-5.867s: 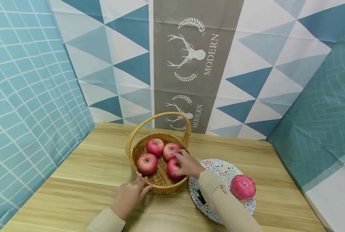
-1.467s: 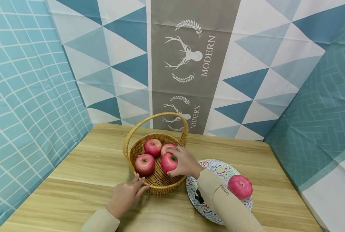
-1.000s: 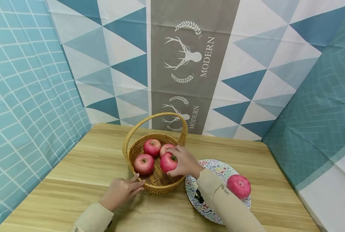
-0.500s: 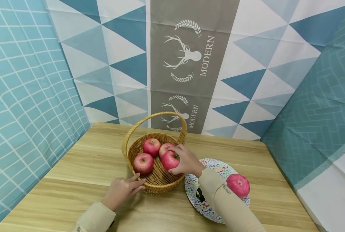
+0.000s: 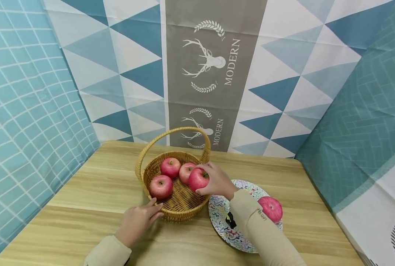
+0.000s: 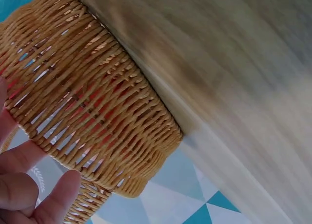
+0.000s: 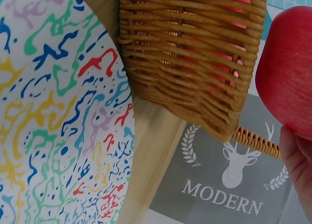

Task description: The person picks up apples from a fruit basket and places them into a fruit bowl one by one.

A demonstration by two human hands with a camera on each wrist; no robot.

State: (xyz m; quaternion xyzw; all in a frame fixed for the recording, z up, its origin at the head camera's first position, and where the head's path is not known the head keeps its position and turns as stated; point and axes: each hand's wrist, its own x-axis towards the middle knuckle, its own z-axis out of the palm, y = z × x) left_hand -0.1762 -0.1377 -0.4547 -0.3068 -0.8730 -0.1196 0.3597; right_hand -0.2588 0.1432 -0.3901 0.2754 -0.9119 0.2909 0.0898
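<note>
A wicker basket point(image 5: 181, 213) with a tall handle holds three red apples, one at the back point(image 5: 170, 167), one at the left point(image 5: 161, 187), one at the right point(image 5: 186, 172). My right hand point(image 5: 216, 180) grips another apple point(image 5: 198, 180) at the basket's right side; the right wrist view shows this apple point(image 7: 287, 68) above the rim level, with fingers point(image 7: 294, 153) against it. My left hand point(image 5: 138, 222) rests its fingers on the basket's front-left rim. In the left wrist view, fingertips point(image 6: 61, 194) touch the woven rim.
A plate with a colourful squiggle pattern point(image 5: 220, 225) lies right of the basket, under my right forearm, bearing one red apple point(image 5: 271, 209) and a black-and-yellow mark. Patterned cloth walls stand behind and at both sides. A white object point(image 5: 367, 221) stands at the far right.
The apple in my right hand has risen from among the others and shifted right, towards the basket's right rim. My left hand stays at the front-left rim. The whole view has shifted slightly.
</note>
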